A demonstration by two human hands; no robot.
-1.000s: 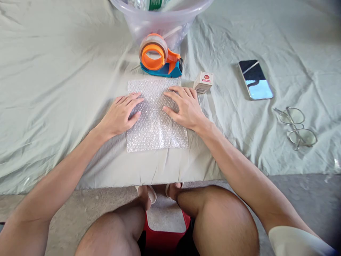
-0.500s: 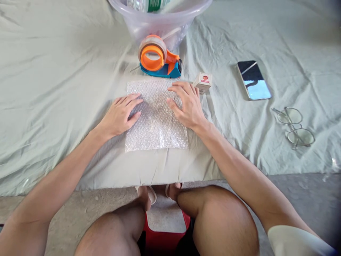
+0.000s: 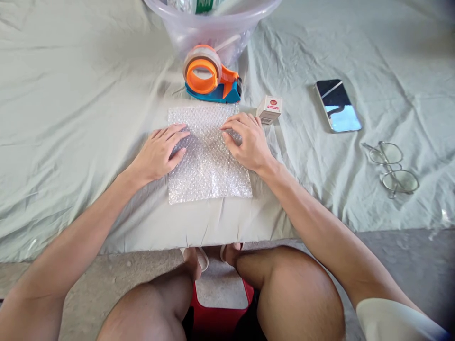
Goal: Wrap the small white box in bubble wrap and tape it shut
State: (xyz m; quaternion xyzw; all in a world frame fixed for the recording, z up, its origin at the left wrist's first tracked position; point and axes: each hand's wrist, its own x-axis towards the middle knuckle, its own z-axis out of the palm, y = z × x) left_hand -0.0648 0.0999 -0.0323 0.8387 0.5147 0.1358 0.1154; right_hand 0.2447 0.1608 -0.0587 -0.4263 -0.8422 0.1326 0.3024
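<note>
A square sheet of bubble wrap [image 3: 209, 166] lies flat on the cloth-covered table in front of me. My left hand [image 3: 161, 151] rests over its left edge, fingers apart and stretched inward. Over the right edge is my right hand [image 3: 247, 142], fingers a little curved and the thumb held apart, with nothing in it. A small white box with a red label [image 3: 269, 110] stands just beyond my right fingers. Behind the sheet sits an orange and blue tape dispenser [image 3: 213, 78] carrying a roll of clear tape.
At the back stands a translucent plastic basin [image 3: 213, 28] with a green-labelled bottle in it. To the right lie a phone [image 3: 338, 105] and a pair of glasses [image 3: 393, 168]. The table's front edge runs above my knees; a red stool [image 3: 220, 317] shows below.
My right hand has drawn its fingers slightly closer together and lower, baring more of the small box. The bubble wrap has shifted very slightly. My left hand stays nearly still.
</note>
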